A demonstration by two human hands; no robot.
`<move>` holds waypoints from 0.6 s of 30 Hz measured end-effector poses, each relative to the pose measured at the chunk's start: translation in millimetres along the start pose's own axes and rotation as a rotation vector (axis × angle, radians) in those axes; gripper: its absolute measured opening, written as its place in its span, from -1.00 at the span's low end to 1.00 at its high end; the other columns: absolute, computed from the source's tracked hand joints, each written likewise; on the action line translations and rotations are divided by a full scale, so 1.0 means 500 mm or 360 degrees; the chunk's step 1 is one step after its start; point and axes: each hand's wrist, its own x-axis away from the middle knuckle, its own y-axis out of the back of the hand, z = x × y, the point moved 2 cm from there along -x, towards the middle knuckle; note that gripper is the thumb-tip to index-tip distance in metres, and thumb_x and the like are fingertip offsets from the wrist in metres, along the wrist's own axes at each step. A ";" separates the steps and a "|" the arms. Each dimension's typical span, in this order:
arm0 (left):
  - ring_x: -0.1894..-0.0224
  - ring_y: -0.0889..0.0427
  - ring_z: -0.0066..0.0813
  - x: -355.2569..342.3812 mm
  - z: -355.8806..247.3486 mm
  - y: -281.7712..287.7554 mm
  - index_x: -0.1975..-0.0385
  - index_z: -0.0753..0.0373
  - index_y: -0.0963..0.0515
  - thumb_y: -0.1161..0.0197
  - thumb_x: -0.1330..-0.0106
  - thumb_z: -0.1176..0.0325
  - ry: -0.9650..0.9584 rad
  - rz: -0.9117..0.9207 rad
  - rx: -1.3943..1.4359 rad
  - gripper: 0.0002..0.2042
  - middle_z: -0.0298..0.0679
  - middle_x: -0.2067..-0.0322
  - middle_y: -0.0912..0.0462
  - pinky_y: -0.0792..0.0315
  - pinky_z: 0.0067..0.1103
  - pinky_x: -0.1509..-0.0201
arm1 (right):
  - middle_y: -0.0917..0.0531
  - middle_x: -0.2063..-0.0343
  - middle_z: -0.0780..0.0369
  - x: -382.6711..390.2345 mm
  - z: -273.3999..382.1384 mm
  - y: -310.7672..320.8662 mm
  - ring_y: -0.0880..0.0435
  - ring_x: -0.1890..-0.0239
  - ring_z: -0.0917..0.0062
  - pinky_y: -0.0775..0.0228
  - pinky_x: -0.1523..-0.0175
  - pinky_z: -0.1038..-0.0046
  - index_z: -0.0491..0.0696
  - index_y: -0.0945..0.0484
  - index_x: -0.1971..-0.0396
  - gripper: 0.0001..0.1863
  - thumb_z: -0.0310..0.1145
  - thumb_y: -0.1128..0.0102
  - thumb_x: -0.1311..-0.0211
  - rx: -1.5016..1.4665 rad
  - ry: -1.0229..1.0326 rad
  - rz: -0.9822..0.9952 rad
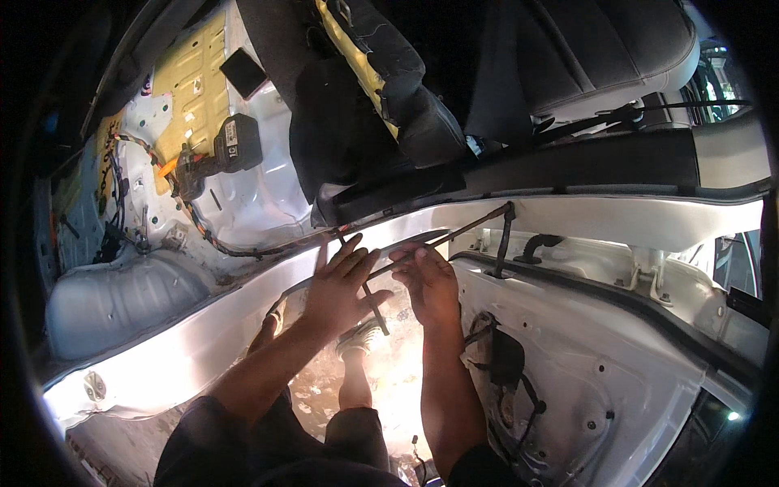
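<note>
A long T-handle wrench (479,221) slants over the white door sill. Its far end meets a dark upright piece (504,242) beside the door opening; the exact contact is too small to tell. My right hand (432,284) pinches the shaft with closed fingertips. At the near end, the crossbar (378,315) runs beneath my left hand (341,280), between the fairly straight fingers and the thumb. Part of the bar is hidden by those fingers. Below my right hand is the white door panel (560,369), with black wiring and a dark component (508,357).
A cordless power tool (215,154) lies on the bare metal car floor, near a wiring harness (207,235) and a dark flat rectangular object (243,73). Black seats (600,49) stand on the far side. My shoe (357,341) shows on the ground below the sill.
</note>
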 end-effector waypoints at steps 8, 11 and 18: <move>0.02 -0.65 -0.05 0.003 -0.003 -0.071 -0.33 0.41 -0.29 -0.23 -0.38 0.00 0.1724 0.0384 0.2695 -0.31 0.08 -0.02 -0.54 -0.39 -0.09 -0.30 | -0.74 0.13 0.07 -0.005 0.021 0.001 -0.76 0.08 0.33 -0.65 -0.05 0.33 -0.19 -0.58 -0.04 -0.74 -0.37 -0.08 -0.54 -0.0068 -0.0015 -0.0021; -0.14 -0.57 0.04 0.037 0.018 -0.023 -0.43 0.39 -0.15 -0.28 -0.34 0.17 0.0625 -0.0455 0.0425 -0.26 0.18 -0.20 -0.43 -0.28 -0.05 -0.41 | -0.77 0.16 0.08 -0.003 0.016 0.008 -0.77 0.09 0.32 -0.67 0.00 0.34 -0.16 -0.62 0.01 -0.77 -0.35 -0.15 -0.51 -0.0032 0.0012 -0.0064; 0.17 -0.74 -0.13 0.002 0.018 -0.031 0.19 0.33 -0.73 -0.27 -0.30 -0.31 0.1145 0.0273 0.1638 -0.34 -0.02 0.34 -0.73 -0.39 -0.02 -0.29 | -0.78 0.20 0.13 -0.013 0.009 -0.001 -0.79 0.14 0.37 -0.71 0.02 0.36 -0.13 -0.64 0.04 -0.77 -0.30 -0.19 -0.49 -0.0189 0.0055 0.0038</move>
